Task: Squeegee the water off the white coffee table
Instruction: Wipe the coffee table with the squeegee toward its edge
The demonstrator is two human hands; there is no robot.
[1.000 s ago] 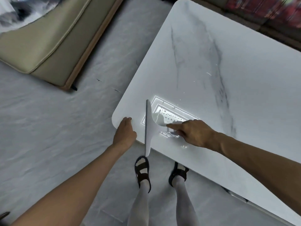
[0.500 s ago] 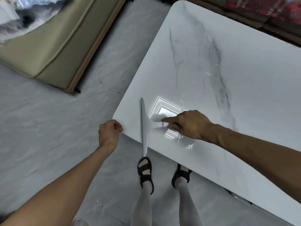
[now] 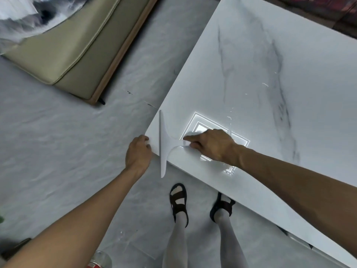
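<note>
While the right hand [image 3: 214, 146] curls round the handle of the white squeegee [image 3: 164, 144], forefinger laid straight along it, the left hand [image 3: 138, 151] sits at the near corner of the white coffee table [image 3: 318, 93]. Its fingers are curled against the rim, and I cannot tell whether they grip it. The squeegee's blade stands across that same corner, with its lower end hanging out past the table's near edge.

Thin streaks and beads of water [image 3: 229, 120] lie on the marbled top, further in from the corner. A bright square reflection of a light [image 3: 201, 122] shines on the top, partly covered by the right hand.

Grey veined floor [image 3: 58, 151] runs all round the table. An olive cushioned seat [image 3: 67, 55] with a wooden edge stands well apart from the table's corner. Two feet in dark sandals [image 3: 178, 202] stand just beside the near edge.

A clear container [image 3: 99, 260] with some red on it is on the floor, away from the table. It is cut off at the bottom, and I cannot make out what it holds. Past the table's far edge there is something dark red [image 3: 338, 8], too blurred to tell.
</note>
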